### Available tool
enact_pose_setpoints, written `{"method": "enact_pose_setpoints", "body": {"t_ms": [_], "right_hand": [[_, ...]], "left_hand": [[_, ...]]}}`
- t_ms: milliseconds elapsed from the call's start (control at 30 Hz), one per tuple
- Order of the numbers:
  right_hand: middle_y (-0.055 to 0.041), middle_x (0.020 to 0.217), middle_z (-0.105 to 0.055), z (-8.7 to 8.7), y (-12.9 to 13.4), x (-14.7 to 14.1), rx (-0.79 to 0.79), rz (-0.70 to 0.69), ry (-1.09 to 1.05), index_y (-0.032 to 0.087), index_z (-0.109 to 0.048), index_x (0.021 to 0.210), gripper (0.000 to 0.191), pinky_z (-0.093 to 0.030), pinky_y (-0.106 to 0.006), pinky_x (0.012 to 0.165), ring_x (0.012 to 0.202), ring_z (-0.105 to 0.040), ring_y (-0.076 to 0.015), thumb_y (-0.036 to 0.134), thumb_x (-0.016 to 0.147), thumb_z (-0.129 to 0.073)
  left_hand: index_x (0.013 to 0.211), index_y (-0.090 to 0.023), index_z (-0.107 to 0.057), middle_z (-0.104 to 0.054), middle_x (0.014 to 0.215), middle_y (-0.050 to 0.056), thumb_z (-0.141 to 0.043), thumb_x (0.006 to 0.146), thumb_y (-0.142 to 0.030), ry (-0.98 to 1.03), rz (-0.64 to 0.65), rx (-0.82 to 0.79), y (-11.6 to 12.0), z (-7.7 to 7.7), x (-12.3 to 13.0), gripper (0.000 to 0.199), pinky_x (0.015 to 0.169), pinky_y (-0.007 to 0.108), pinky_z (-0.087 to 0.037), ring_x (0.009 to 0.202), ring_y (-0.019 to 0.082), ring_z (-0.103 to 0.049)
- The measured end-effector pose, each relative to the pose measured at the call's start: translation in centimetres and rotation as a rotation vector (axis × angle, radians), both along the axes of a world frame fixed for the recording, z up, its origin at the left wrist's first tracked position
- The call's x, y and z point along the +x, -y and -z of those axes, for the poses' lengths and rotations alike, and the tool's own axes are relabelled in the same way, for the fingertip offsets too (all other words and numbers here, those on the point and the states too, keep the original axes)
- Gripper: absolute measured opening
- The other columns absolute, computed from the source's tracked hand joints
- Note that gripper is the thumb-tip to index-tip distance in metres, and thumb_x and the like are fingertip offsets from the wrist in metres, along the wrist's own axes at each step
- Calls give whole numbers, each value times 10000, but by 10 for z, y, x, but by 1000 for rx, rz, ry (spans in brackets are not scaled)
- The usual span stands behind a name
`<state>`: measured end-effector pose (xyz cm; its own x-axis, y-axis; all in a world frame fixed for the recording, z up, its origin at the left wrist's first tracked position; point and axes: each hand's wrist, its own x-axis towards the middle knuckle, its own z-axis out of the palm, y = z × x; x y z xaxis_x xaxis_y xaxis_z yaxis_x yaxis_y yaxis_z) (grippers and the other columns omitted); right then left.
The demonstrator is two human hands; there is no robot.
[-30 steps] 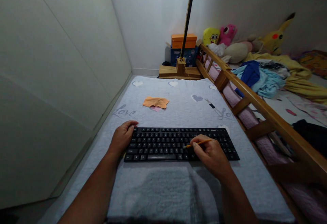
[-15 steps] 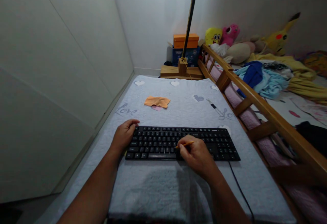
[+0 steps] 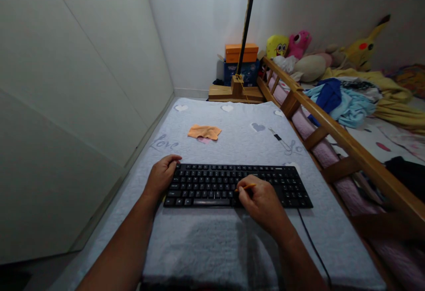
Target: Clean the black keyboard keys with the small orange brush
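Note:
A black keyboard [image 3: 206, 187] lies flat across the cloth-covered surface. My left hand [image 3: 162, 176] grips its upper left corner, fingertips on the far edge and thumb along the side. My right hand [image 3: 260, 198] is over the right-middle keys, its fingers pinched around a thin orange stick [image 3: 248, 186]. The stick slants down to the left, with its lower end at the keys; what kind of tip it has is too small to make out. Beyond the keyboard lies a crumpled orange cloth [image 3: 204, 132]. To the right of the cloth is a slim tool with a black band [image 3: 277, 137].
The keyboard's cable [image 3: 314, 244] runs toward me at the right. A wooden bed rail [image 3: 327, 125] borders the right side, and a white cabinet [image 3: 83, 105] stands at the left. At the far end, a dark pole [image 3: 247, 25] rises beside an orange box [image 3: 241, 53].
My right hand has moved slightly to the right over the keys with the orange stick in it. My left hand and the keyboard have stayed in place.

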<state>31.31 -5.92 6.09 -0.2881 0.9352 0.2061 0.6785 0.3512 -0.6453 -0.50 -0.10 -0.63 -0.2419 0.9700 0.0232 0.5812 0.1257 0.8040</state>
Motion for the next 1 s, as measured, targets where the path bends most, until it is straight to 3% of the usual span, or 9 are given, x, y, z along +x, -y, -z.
{"method": "enact_pose_setpoints", "body": {"t_ms": [200,367,467,600,733,833,1000], "right_hand": [[-47,801,-728,3,-2,-14,-67,-64,-117,202,-692,808,189,-487,-280,702,737,-680,-166,164,894,-529],[-32,814,-725,2,-2,-8,-125,-54,-287,204,-703,839,171,-496,-275,716,756,-668,-165,201,898,-543],[-12,776,-684,-3,-1,-2,-131,-1,-334,201,-680,891,133,-467,-256,646,691,-622,-154,233,904,-551],[34,649,-566,-8,0,0,-107,58,-320,217,-594,805,113,-392,-237,556,583,-531,-127,252,909,-567],[10,689,-622,-7,1,-1,-89,38,-315,215,-630,787,133,-422,-245,593,629,-573,-139,245,907,-581],[-12,760,-669,-5,2,-1,-61,4,-329,215,-669,789,128,-462,-259,652,695,-614,-152,233,901,-609],[-14,779,-684,-4,6,-3,-66,-53,-353,214,-689,798,105,-483,-262,678,716,-631,-152,198,888,-636]], "left_hand": [[1039,-172,-747,-760,1000,88,-501,833,-397,-26,-18,42,1,-3,2,392,915,375,-531,952,265,-690],[1023,-188,-725,-699,1025,76,-515,865,-346,-145,-44,238,8,-12,8,307,867,350,-530,895,224,-642],[1027,-184,-722,-683,1035,73,-539,907,-343,-165,-32,365,17,-25,21,271,826,334,-534,875,206,-631],[997,-201,-742,-695,1019,72,-591,932,-335,-98,154,422,32,-45,48,212,831,328,-549,907,205,-655],[1004,-224,-765,-725,971,68,-648,918,-288,-22,449,396,48,-61,77,159,847,330,-564,928,207,-689],[1052,-231,-761,-745,1017,83,-672,911,-278,1,503,376,58,-63,93,174,844,333,-578,948,214,-704],[1107,-230,-743,-771,1012,83,-707,902,-273,-38,557,392,68,-53,109,213,848,350,-581,935,223,-718]]}}
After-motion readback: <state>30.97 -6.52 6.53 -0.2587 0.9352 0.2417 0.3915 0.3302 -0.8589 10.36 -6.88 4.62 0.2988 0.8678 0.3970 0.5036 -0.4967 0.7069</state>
